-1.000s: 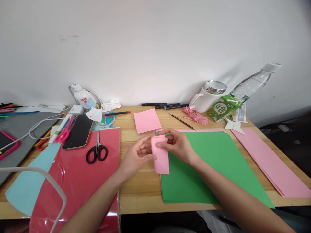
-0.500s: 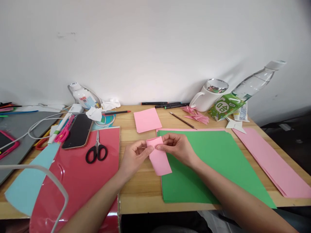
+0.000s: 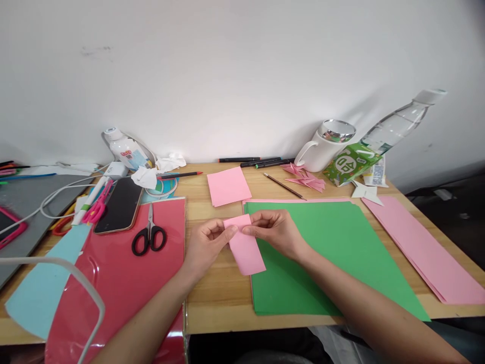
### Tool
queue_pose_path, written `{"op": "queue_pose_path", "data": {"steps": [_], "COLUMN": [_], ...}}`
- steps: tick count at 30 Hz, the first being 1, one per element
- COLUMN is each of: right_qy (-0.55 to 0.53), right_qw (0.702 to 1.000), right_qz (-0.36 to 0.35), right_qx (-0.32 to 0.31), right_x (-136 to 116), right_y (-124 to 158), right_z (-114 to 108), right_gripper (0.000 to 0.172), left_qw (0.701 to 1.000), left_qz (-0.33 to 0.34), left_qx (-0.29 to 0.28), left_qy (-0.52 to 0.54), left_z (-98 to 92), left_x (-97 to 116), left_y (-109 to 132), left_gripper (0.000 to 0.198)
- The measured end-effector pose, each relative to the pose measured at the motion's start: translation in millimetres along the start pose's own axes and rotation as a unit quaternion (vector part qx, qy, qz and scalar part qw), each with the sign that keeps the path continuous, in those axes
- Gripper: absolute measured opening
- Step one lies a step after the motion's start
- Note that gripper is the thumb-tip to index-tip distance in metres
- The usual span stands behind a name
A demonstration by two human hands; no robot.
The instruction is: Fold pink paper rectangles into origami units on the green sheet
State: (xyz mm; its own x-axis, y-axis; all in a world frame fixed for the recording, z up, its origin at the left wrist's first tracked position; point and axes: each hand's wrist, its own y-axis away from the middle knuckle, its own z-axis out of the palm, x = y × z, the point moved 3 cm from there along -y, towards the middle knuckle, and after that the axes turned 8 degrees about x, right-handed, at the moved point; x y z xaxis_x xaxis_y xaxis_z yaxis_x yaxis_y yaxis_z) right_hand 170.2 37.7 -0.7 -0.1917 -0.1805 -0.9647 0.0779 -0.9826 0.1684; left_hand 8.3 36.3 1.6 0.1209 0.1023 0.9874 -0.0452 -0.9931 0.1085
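A folded strip of pink paper [image 3: 248, 255] is held up between both hands, over the bare wood and the left edge of the green sheets [image 3: 322, 263]. My left hand [image 3: 208, 242] pinches its upper left edge, thumb in front and fingers behind. On the upper right edge, my right hand [image 3: 278, 230] grips it the same way, the two thumbs nearly meeting. The strip's lower end hangs free. Just beyond the hands lies a small stack of square pink paper [image 3: 229, 186].
Black-handled scissors [image 3: 149, 235] lie on the red sheet [image 3: 140, 288], near a phone [image 3: 119, 205]. Behind the green sheets are a pencil [image 3: 285, 186], folded pink paper shapes [image 3: 306, 179], a white mug [image 3: 328, 146], a green carton [image 3: 348, 164] and a tilted water bottle [image 3: 403, 121].
The top of the pink strip, earlier showing a curved, slightly gaping fold, now looks flatter. Both hands keep their hold in nearly the same place. The view has shifted slightly.
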Motion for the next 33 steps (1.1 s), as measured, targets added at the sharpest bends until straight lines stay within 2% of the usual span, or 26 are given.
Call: {"op": "queue_pose_path", "data": {"steps": [5, 15, 33], "right_qy": [0.0, -0.017, -0.034], "right_qw": [1.0, 1.0, 0.999], "right_qz": [-0.003, -0.006, -0.005], "right_qx": [0.0, -0.004, -0.012], "right_x": [-0.8, -2.0, -1.4], "right_y": [0.2, 0.6, 1.2], "right_z": [0.1, 1.1, 1.2], "right_gripper": [0.028, 0.026, 0.025], "left_qw": [0.999, 0.999, 0.998], "left_qz": [0.023, 0.019, 0.03], "left_qx": [0.007, 0.016, 0.021], "left_qy": [-0.029, -0.027, -0.046], "left_z": [-1.3, -2.6, -3.3], "left_x": [1.3, -4.8, -0.1], "left_y": [1.1, 0.1, 2.0], "left_gripper": [0.027, 0.026, 0.025]}}
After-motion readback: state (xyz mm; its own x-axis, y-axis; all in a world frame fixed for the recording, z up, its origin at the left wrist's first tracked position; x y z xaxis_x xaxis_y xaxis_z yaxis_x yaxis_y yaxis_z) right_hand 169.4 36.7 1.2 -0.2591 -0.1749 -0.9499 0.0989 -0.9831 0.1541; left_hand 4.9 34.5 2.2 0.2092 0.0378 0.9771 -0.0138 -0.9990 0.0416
